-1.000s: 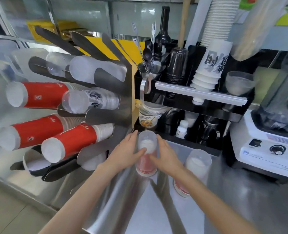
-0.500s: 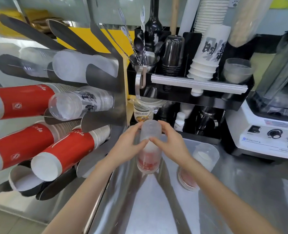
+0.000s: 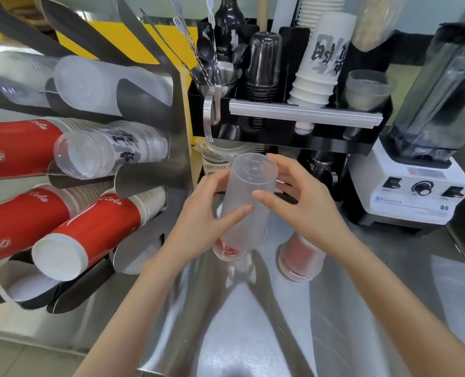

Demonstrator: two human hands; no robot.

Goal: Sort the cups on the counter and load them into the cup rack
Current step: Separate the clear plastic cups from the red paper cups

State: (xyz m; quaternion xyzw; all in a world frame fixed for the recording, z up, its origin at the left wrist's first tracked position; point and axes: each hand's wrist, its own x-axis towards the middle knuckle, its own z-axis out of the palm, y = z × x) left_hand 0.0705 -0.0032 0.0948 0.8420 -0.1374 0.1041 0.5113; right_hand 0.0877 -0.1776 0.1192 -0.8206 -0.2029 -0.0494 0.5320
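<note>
Frosted translucent cup (image 3: 249,202), inverted with base uppermost and tilted slightly right, held at centre above the steel desk (image 3: 253,322). Left hand (image 3: 206,213) curled round the cup's left side, thumb across the near face. Right hand (image 3: 299,200) against the cup's right side, fingers bent round the far wall, thumb tip on the near face just above the left thumb. Beneath the cup's mouth, a red-printed clear cup (image 3: 227,250) upside down on the desk, the frosted cup's rim overlapping its upper part; whether the two touch cannot be told. To the right, near the right wrist, a second inverted cup with red interior (image 3: 300,257) on the desk. At left, cup rack (image 3: 179,110) of slanted metal troughs: frosted cup stack (image 3: 103,88) in the upper trough, clear printed cup stack (image 3: 108,151) in the middle, red paper cup stacks (image 3: 10,148) and (image 3: 89,227) lower down, a white cup (image 3: 21,289) in the lowest trough. On the far side, black organiser (image 3: 302,118) with a metal funnel holding spoons (image 3: 215,77), dark cup stack (image 3: 264,63), white printed paper cup stack (image 3: 321,66) and frosted bowl-shaped cup (image 3: 367,88). At far right, white blender (image 3: 416,191) on the desk.
</note>
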